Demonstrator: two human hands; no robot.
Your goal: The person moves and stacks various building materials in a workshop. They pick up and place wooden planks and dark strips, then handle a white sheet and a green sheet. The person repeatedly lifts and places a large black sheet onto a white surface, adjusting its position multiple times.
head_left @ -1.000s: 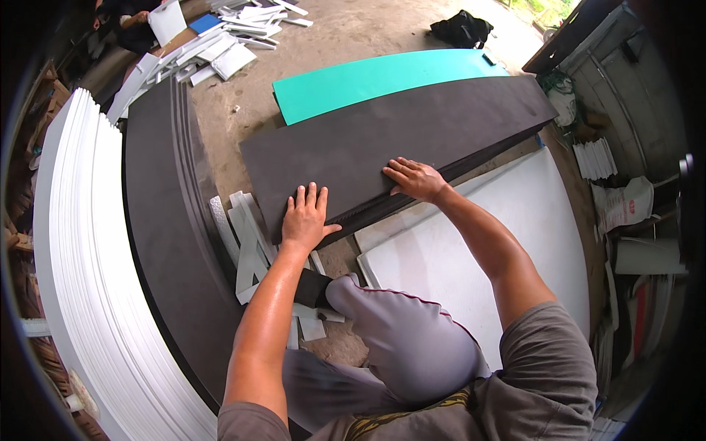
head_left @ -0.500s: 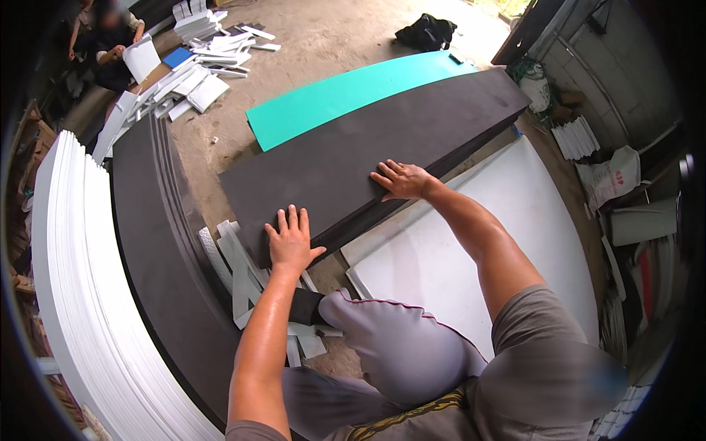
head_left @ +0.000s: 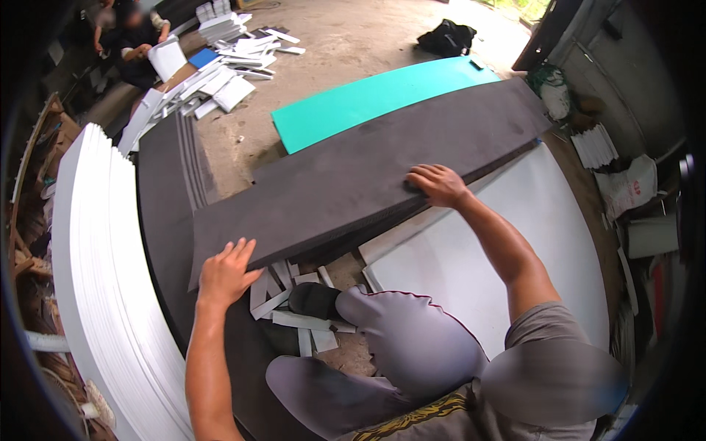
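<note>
A long black foam-like sheet [head_left: 353, 180] lies on a stack of similar dark sheets [head_left: 353, 241], its left end sticking out past the stack. My left hand [head_left: 229, 273] rests on the near left corner of that top sheet, fingers stretched out and thumb apart. Farther right, my right hand [head_left: 440, 185] is at the sheet's near edge with its fingers bent together over it; its thumb is hidden. Beyond the black stack lies a green sheet [head_left: 368, 99].
Left of me stand a curved stack of white sheets [head_left: 110, 272] and a dark stack [head_left: 165, 173]. White offcuts [head_left: 301, 320] lie by my foot. A large white sheet [head_left: 507, 242] is at right. A person [head_left: 140, 44] handles white pieces at far left; a black bag [head_left: 447, 38] lies beyond.
The top black sheet has slid left over its stack. My left hand has moved left and nearer to the sheet's end; my right hand's fingers have bent at the edge. The view has shifted slightly.
</note>
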